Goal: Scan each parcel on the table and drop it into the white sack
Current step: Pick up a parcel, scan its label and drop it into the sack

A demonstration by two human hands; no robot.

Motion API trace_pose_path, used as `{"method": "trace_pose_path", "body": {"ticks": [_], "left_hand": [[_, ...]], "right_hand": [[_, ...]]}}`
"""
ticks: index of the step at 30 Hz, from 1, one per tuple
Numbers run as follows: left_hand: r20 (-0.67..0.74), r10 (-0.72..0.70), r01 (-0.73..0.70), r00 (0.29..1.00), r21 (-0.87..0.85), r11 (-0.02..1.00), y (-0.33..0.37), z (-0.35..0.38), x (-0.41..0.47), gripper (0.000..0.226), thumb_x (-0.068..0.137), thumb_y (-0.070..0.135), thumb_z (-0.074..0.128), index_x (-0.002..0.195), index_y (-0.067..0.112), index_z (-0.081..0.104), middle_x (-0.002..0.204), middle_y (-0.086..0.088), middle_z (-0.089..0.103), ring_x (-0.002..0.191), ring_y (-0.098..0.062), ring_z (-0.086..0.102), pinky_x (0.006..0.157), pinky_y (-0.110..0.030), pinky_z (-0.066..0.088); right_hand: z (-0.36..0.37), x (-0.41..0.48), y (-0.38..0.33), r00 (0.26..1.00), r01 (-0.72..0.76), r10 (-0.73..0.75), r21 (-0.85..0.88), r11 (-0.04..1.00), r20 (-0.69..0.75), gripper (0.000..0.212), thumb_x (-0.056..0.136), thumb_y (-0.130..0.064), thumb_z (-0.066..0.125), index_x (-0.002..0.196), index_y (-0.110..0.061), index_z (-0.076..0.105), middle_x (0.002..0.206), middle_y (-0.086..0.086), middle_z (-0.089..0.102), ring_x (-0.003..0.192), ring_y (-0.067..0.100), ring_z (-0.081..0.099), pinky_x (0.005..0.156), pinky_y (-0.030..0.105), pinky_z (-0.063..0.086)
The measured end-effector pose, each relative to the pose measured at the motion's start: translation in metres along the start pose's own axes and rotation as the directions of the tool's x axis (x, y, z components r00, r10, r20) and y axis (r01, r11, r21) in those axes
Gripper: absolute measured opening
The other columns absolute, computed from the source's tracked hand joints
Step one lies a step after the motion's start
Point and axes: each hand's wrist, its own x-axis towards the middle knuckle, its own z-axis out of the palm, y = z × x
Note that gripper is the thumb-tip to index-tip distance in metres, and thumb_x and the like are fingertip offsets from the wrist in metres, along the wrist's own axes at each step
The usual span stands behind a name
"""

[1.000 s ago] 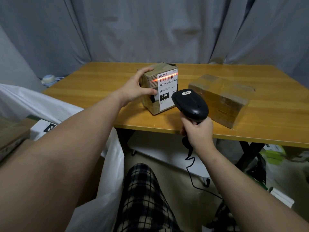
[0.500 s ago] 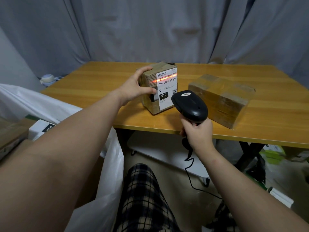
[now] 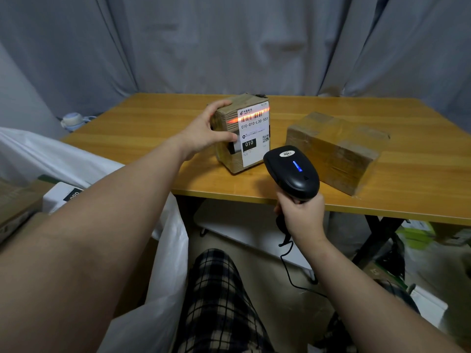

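The upright parcel (image 3: 239, 133) is gripped by the left hand (image 3: 201, 133); the scanner (image 3: 291, 171), gripped by the right hand (image 3: 300, 215), is aimed at its barcode (image 3: 254, 115).

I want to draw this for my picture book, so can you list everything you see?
table: one, yellow-brown wood, centre.
small parcel: one, brown with white label, upright on the table, red scan line on its barcode.
big parcel: one, brown, taped, on the table's right part.
scanner: one, black with blue light, aimed at the small parcel.
white sack: one, white, left of the table, open.
white box: one, white with black tag, inside the sack.
curtain: one, grey, behind the table.
left hand: one, grips the small parcel's side.
right hand: one, holds the scanner's handle.
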Motion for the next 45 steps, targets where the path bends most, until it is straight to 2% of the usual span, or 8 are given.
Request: {"method": "trace_pose_path", "body": {"ticks": [10, 15, 18, 22, 27, 32, 40, 45], "left_hand": [[-0.012, 0.016, -0.016, 1.000, 0.014, 1.000, -0.002, 0.001, 0.000, 0.079, 0.079, 0.001, 0.073, 0.141, 0.032, 0.037, 0.117, 0.014, 0.046, 0.116, -0.014, 0.048, 0.081, -0.016, 0.049], [-0.103, 0.124, -0.121, 0.987, 0.026, 0.992, 0.002, 0.009, -0.011, 0.077, 0.078, 0.008, 0.077, 0.141, 0.030, 0.038, 0.125, 0.007, 0.043, 0.110, -0.005, 0.048, 0.080, -0.012, 0.051], [-0.206, 0.176, -0.158, 0.962, 0.103, 0.982, 0.011, 0.000, -0.026, 0.087, 0.065, 0.035, 0.083, 0.139, 0.043, 0.037, 0.139, -0.001, 0.038, 0.127, -0.018, 0.042, 0.105, -0.040, 0.044], [-0.392, 0.254, -0.181, 0.884, 0.214, 0.960, 0.024, -0.025, -0.083, 0.106, 0.061, 0.047, 0.081, 0.145, 0.048, 0.016, 0.146, 0.002, 0.033, 0.134, -0.017, 0.037, 0.110, -0.045, 0.037], [-0.612, 0.302, -0.013, 0.731, 0.431, 0.902, 0.009, -0.057, -0.197, 0.096, 0.063, 0.052, 0.078, 0.142, 0.035, 0.026, 0.137, 0.007, 0.038, 0.127, -0.016, 0.043, 0.106, -0.042, 0.041], [-0.767, 0.265, 0.413, 0.585, 0.562, 0.716, -0.002, -0.101, -0.276, 0.092, 0.056, 0.069, 0.061, 0.139, 0.039, 0.038, 0.125, -0.010, 0.042, 0.117, -0.031, 0.042, 0.102, -0.046, 0.034], [-0.512, 0.135, 0.492, 0.848, 0.856, 0.156, 0.002, -0.096, -0.270, 0.077, 0.072, 0.069, 0.062, 0.138, 0.037, 0.039, 0.121, -0.011, 0.039, 0.112, -0.031, 0.040, 0.090, -0.042, 0.032], [-0.421, 0.065, 0.405, 0.905, 0.897, 0.176, 0.003, -0.071, -0.229, 0.051, 0.094, 0.061, 0.037, 0.131, 0.031, 0.053, 0.121, -0.004, 0.040, 0.115, -0.027, 0.041, 0.092, -0.039, 0.030]], "right_hand": [[0.000, 0.002, 0.003, 0.999, -0.034, 0.034, 0.023, 0.999, 0.018, 0.008, 0.084, 0.000, 0.068, 0.078, -0.006, 0.065, 0.052, 0.000, 0.059, 0.048, 0.011, 0.059, 0.053, 0.023, 0.049], [0.004, 0.013, -0.031, 0.996, 0.077, -0.079, 0.060, 0.995, 0.031, 0.027, 0.084, -0.001, 0.069, 0.078, -0.026, 0.061, 0.063, -0.005, 0.061, 0.056, -0.002, 0.061, 0.057, 0.016, 0.049], [0.009, 0.020, -0.058, 0.991, 0.107, -0.113, 0.086, 0.991, 0.072, 0.020, 0.086, -0.006, 0.069, 0.080, -0.024, 0.062, 0.054, -0.005, 0.059, 0.049, 0.010, 0.059, 0.052, 0.026, 0.051], [0.025, 0.016, -0.091, 0.954, 0.076, -0.131, 0.203, 0.976, 0.271, 0.009, 0.088, -0.005, 0.065, 0.084, -0.012, 0.062, 0.052, -0.002, 0.056, 0.045, 0.016, 0.054, 0.048, 0.026, 0.047], [0.079, -0.006, -0.116, 0.848, -0.058, -0.088, 0.256, 0.965, 0.523, 0.016, 0.090, -0.009, 0.063, 0.077, -0.001, 0.057, 0.055, 0.009, 0.052, 0.044, 0.019, 0.053, 0.046, 0.029, 0.045], [0.137, -0.038, -0.115, 0.820, -0.111, -0.011, 0.177, 0.978, 0.572, 0.018, 0.089, -0.011, 0.064, 0.076, -0.004, 0.053, 0.056, 0.007, 0.050, 0.043, 0.017, 0.052, 0.047, 0.028, 0.045], [0.162, -0.051, -0.091, 0.831, 0.016, 0.004, -0.032, 0.999, 0.556, 0.021, 0.084, -0.015, 0.067, 0.078, -0.021, 0.048, 0.067, 0.004, 0.056, 0.055, 0.020, 0.057, 0.060, 0.040, 0.050], [0.140, -0.037, -0.087, 0.873, 0.033, -0.004, -0.052, 0.998, 0.488, 0.028, 0.084, -0.013, 0.068, 0.074, -0.026, 0.046, 0.064, -0.001, 0.054, 0.052, 0.018, 0.055, 0.053, 0.031, 0.046]]}}
